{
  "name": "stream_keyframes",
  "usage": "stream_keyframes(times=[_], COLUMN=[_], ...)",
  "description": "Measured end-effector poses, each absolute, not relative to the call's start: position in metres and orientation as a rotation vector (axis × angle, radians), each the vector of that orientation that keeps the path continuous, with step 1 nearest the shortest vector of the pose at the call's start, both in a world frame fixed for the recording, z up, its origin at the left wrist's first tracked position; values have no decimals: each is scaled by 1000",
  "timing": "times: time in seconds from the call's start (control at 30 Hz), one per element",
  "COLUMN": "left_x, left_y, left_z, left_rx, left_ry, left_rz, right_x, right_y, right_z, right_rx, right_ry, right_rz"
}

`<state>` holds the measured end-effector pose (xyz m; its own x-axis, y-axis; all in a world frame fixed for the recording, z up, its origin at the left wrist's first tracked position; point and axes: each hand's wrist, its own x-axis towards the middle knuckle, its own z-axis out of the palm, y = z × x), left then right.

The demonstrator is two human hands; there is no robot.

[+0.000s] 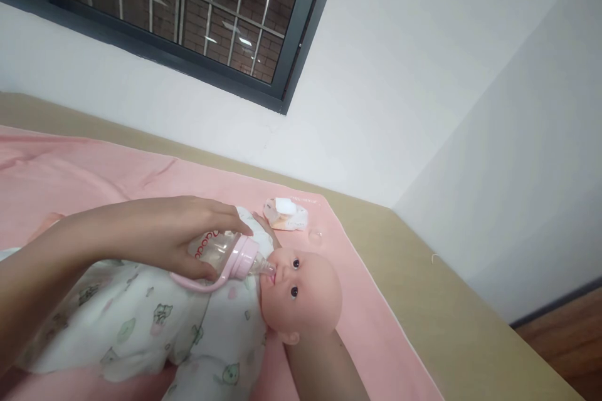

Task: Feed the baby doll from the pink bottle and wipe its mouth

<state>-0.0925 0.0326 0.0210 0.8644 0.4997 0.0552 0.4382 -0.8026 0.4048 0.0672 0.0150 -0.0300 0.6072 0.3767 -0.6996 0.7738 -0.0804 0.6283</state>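
My left hand (176,232) reaches in from the left, wrapped round a clear baby bottle (243,257) with a pink collar, pink handle and red lettering. The bottle lies nearly level, its teat touching the mouth of a bald baby doll (308,288). The doll lies on its back in a white suit (226,332) with green and pink prints. From the bottom edge my right forearm (324,366) passes under the doll's head. My right hand is mostly hidden there; a skin-coloured bit beside the far shoulder may be its fingers or the doll's hand.
A pink cloth (376,338) covers much of the pale wooden surface (404,263). Beyond the doll's head lie a small white-and-orange packet (286,214) and a clear cap-like piece (315,236). A white wall and a dark-framed barred window (282,91) stand behind.
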Motion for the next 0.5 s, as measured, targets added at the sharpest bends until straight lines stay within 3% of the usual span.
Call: stream_keyframes(times=[0.1,0.5], left_x=[-92,-93], left_y=[30,28], left_z=[23,20], left_rx=[2658,2688], left_ry=[714,756], left_rz=[207,274], right_x=[68,66], right_y=[17,10], right_z=[-37,-31], right_rx=[1637,1642], right_ry=[718,731], right_rz=[-432,-381])
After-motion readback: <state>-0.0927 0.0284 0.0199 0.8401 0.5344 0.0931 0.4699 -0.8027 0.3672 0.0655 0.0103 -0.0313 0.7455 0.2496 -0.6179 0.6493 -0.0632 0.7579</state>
